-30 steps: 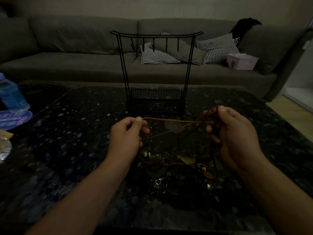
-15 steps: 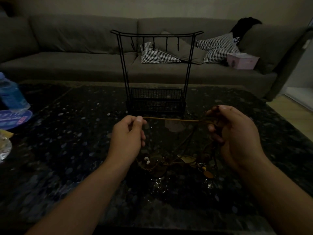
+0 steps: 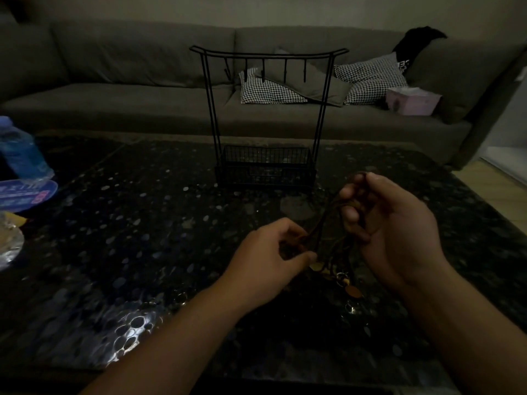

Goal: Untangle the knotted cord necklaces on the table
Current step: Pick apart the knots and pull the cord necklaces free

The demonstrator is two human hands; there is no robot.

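A tangle of brown cord necklaces (image 3: 323, 238) hangs between my two hands above the dark speckled table (image 3: 148, 229). My right hand (image 3: 390, 223) is raised and grips the upper loops of the cords in curled fingers. Lower and to the left, my left hand (image 3: 271, 255) pinches a strand near the knot between thumb and fingers. Flat pendants and small beads (image 3: 349, 287) dangle under the hands just above the table. The room is dim, so the knot itself is hard to make out.
A black wire jewellery stand (image 3: 268, 115) with hooks and a basket base stands on the table behind the hands. A blue bottle (image 3: 21, 155) and a plastic packet (image 3: 25, 192) lie at the left edge. A grey sofa with cushions runs along the back.
My left hand has dropped and moved right, close to my right hand. The strand that was stretched level between the hands now hangs steeply, and the pendants have shifted right.
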